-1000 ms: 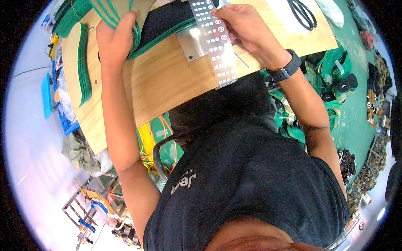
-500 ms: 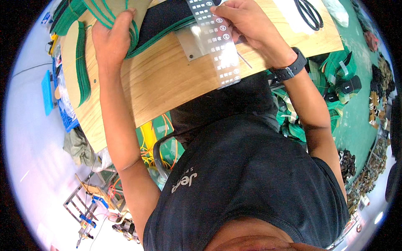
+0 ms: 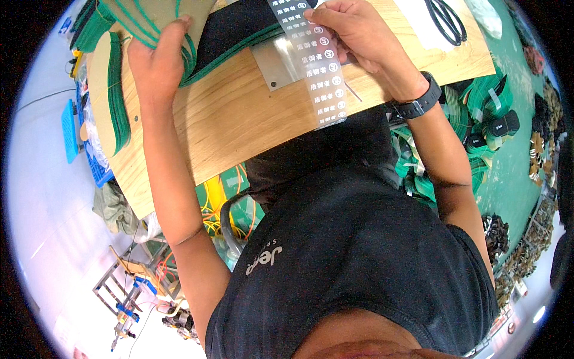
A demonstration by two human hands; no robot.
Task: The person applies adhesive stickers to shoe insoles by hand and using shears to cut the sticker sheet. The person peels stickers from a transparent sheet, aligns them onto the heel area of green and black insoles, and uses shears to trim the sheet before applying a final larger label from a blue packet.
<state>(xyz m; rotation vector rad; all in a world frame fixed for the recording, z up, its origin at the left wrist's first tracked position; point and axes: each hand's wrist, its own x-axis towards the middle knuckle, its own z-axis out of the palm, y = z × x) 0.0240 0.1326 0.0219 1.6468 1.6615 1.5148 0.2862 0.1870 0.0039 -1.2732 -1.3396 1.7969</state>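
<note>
Noted slight swing of clear printed strip (image 3: 324, 72), lower end toward three o'clock; no release by either hand, handling judged little advanced. At one o'clock: right hand (image 3: 362, 39), thumb and forefinger pinched on strip's edge. At half past ten: left hand (image 3: 155, 63), thumb clamped over green-edged beige pieces (image 3: 152, 12), remaining fingers hidden. Strip located between twelve and one, overlapping metal plate (image 3: 276, 64) and wooden tabletop (image 3: 221, 137). Observed green bundles (image 3: 478, 102) toward half past two, on green floor (image 3: 514, 140).
</note>
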